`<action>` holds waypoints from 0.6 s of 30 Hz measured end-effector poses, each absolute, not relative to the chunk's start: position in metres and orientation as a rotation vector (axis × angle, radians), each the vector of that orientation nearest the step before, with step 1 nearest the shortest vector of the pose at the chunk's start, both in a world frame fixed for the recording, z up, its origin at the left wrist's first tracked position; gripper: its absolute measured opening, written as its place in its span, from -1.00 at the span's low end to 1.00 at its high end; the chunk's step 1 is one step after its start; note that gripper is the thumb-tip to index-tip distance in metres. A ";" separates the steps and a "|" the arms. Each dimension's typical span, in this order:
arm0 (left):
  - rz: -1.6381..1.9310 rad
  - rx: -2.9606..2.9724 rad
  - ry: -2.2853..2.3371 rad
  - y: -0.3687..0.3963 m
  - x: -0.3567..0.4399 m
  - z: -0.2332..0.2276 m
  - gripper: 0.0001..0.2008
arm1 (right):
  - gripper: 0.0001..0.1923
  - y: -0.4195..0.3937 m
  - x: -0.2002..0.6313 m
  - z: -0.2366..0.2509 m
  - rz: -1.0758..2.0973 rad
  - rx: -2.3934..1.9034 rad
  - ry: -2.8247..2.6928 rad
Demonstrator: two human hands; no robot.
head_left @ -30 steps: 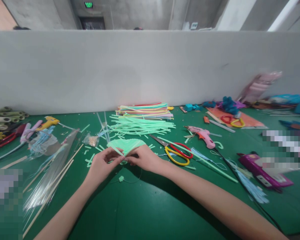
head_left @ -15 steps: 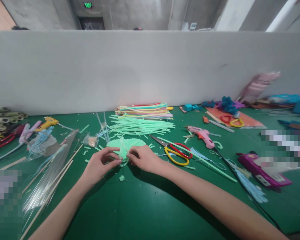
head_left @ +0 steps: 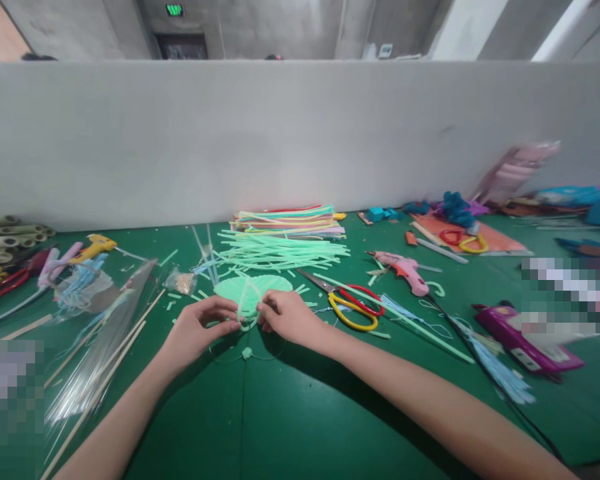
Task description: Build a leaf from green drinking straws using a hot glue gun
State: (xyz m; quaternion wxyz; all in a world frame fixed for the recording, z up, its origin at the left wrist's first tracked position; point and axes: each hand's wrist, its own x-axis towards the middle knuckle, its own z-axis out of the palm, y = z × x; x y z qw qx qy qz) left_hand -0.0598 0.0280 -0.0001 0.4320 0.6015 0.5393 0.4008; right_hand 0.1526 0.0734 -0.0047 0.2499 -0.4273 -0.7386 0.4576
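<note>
My left hand (head_left: 199, 328) pinches the near left side of a light green pipe cleaner loop (head_left: 249, 327) between thumb and fingers. On the loop's right side, my right hand (head_left: 291, 319) has its fingertips closed on it. Just beyond my fingers lies a flat, rounded light green fuzzy piece (head_left: 227, 287), partly covered by the loop and my right hand. A small green knot-like piece (head_left: 247, 353) rests nearer to me, with a thin thread curving out on both sides of it.
Behind the work lies a pile of green pipe cleaners (head_left: 285, 251). Scissors with red and yellow handles (head_left: 355, 310) and a pink glue gun (head_left: 405, 270) are to the right. Left are thin sticks (head_left: 107, 363), a clear plastic sheet and a yellow glue gun (head_left: 94, 248). A grey partition (head_left: 300, 133) stands behind.
The loop has tilted and opened out, showing more of the flat green piece behind it. The small green knot-like piece has shifted slightly right and away from me. Both hands stay nearly in place.
</note>
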 end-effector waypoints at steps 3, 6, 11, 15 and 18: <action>1.000 1.507 1.335 0.028 -0.060 -0.001 -0.69 | -0.80 0.075 0.152 -0.008 1.312 -1.186 -1.952; 1.009 1.504 1.338 0.028 -0.059 -0.001 -0.70 | -0.79 0.076 0.152 -0.010 1.360 -1.192 -1.897; 1.020 1.491 1.327 0.027 -0.055 0.001 -0.73 | -0.82 0.078 0.152 -0.011 1.435 -1.178 -1.822; 1.025 1.467 1.321 0.028 -0.056 0.001 -0.73 | -0.82 0.080 0.152 -0.010 1.540 -1.176 -1.731; 1.023 1.447 1.314 0.028 -0.060 0.000 -0.75 | -0.80 0.081 0.153 -0.009 1.616 -1.178 -1.673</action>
